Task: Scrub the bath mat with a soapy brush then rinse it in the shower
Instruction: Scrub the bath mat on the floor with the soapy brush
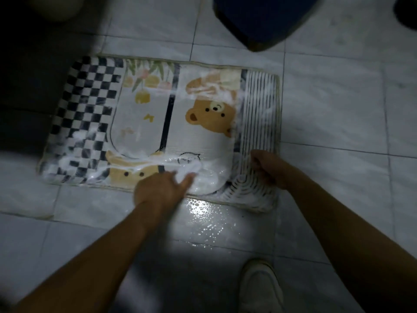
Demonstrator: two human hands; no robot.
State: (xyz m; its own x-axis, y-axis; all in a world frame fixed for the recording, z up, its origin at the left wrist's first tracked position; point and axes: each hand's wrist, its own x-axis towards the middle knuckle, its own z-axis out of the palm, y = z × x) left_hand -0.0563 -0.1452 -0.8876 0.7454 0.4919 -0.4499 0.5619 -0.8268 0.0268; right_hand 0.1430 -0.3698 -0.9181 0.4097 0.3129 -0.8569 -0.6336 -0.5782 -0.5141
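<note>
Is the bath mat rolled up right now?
No, the bath mat lies spread flat on the tiled floor, foam streaked across it.

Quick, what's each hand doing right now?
Left hand: blurred over the soapy bath mat; cannot tell.
Right hand: curled, gripping the mat's striped end.

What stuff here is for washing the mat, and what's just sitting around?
For the job: bath mat; soap foam on it; left hand at its near edge; right hand gripping its striped end. Any brush is too blurred to make out.

Just there: dark blue tub beyond the mat; white shoe; wet floor tiles.
</note>
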